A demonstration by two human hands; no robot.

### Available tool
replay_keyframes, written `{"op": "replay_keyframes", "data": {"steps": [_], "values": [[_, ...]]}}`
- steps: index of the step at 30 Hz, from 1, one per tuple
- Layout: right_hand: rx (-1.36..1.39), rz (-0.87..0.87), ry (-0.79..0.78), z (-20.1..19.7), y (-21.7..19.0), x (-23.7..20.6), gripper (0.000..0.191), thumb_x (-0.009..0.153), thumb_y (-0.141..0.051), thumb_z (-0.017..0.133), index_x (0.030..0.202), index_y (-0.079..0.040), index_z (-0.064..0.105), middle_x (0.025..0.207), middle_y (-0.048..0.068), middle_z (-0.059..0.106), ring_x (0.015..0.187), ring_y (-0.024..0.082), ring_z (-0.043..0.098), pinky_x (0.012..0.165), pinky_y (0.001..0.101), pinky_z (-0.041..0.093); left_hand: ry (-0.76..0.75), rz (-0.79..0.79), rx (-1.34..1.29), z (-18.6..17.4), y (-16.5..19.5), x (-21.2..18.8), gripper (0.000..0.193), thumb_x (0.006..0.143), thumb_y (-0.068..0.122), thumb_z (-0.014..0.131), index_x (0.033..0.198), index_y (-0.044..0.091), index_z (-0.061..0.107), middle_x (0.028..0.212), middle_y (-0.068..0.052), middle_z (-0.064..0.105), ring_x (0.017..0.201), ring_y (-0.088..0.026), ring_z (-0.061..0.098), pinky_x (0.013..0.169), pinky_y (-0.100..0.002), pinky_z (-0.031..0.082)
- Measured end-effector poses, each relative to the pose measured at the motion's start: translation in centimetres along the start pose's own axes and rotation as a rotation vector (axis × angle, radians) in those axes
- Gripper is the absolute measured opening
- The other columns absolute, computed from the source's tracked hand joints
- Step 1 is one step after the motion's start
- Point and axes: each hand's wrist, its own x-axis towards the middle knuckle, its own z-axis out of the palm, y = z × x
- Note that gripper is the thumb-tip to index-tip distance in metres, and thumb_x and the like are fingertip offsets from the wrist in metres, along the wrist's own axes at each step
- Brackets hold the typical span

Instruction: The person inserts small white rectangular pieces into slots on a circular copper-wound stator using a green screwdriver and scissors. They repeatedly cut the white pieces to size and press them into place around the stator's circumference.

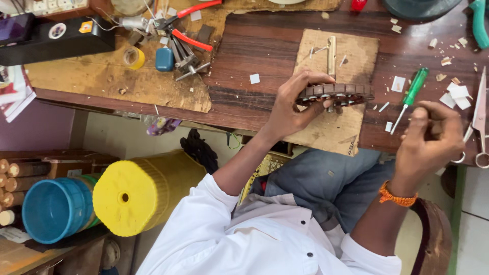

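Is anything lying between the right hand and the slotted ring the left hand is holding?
Yes: a green-handled screwdriver lies on the table between the right hand and the slotted ring held by the left hand, along with a few white paper scraps. Nothing upright blocks the gap above the table.

The dark brown wooden bench (270, 46) carries a flat tan cardboard sheet (331, 127) that overhangs its near edge. Beside that sheet lie a green-handled screwdriver (410, 93), small white paper scraps (456, 95) and steel scissors (479, 119). Farther along, on a worn tan patch, sit red-handled pliers (188, 25), a small blue block (164, 59), a yellow tape roll (135, 57) and a long black box (56, 39).
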Motion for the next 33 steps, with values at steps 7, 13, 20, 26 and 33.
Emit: {"op": "replay_keyframes", "data": {"steps": [7, 13, 20, 26, 33], "values": [[0.221, -0.223, -0.143, 1.5, -2.0, -2.0, 0.017, 0.117, -0.017, 0.072, 0.122, -0.001, 0.068, 0.134, 0.01, 0.06, 0.109, 0.017, 0.068, 0.095, 0.0282, 0.062, -0.006, -0.028, 0.022, 0.1, -0.4, -0.1, 0.037, 0.088, 0.004, 0.08, 0.122, 0.007, 0.066, 0.107, -0.007, 0.07, 0.097, -0.019, 0.069, 0.087, -0.031, 0.055], [0.228, -0.432, -0.212, 5.4, -4.5, -2.6, 0.033, 0.108, -0.019, 0.069, 0.137, -0.005, 0.063, 0.158, 0.015, 0.05, 0.144, 0.033, 0.051, 0.126, 0.0445, 0.044, -0.045, -0.009, 0.108, -0.6, 1.7, 0.4, 0.042, 0.087, 0.005, 0.081, 0.125, 0.007, 0.064, 0.111, -0.009, 0.069, 0.103, -0.023, 0.068, 0.091, -0.035, 0.055], [0.15, -0.432, -0.224, 5.5, -5.2, -2.3, 0.035, 0.109, -0.011, 0.067, 0.142, -0.003, 0.059, 0.154, 0.018, 0.057, 0.143, 0.033, 0.057, 0.12, 0.041, 0.05, -0.254, 0.019, 0.461, -1.5, 2.2, 3.2, 0.042, 0.083, 0.007, 0.084, 0.121, 0.007, 0.064, 0.11, -0.011, 0.069, 0.109, -0.031, 0.067, 0.092, -0.042, 0.055], [0.073, -0.487, -0.181, 5.0, -5.1, -2.5, 0.028, 0.107, -0.008, 0.067, 0.135, -0.002, 0.064, 0.155, 0.019, 0.055, 0.149, 0.038, 0.054, 0.122, 0.0438, 0.048, -0.086, 0.004, 0.235, -0.6, 2.9, 1.7, 0.038, 0.085, 0.001, 0.082, 0.119, 0.008, 0.067, 0.109, -0.01, 0.069, 0.107, -0.03, 0.069, 0.092, -0.038, 0.056], [0.044, -0.536, -0.16, 5.3, -4.5, -2.4, 0.027, 0.105, -0.007, 0.068, 0.131, -0.003, 0.067, 0.155, 0.02, 0.053, 0.151, 0.039, 0.049, 0.127, 0.0504, 0.044, -0.043, -0.109, 0.083, 0.4, 2.3, 0.7, 0.037, 0.086, 0.002, 0.081, 0.12, 0.006, 0.068, 0.109, -0.01, 0.07, 0.104, -0.024, 0.072, 0.089, -0.034, 0.058]]}}
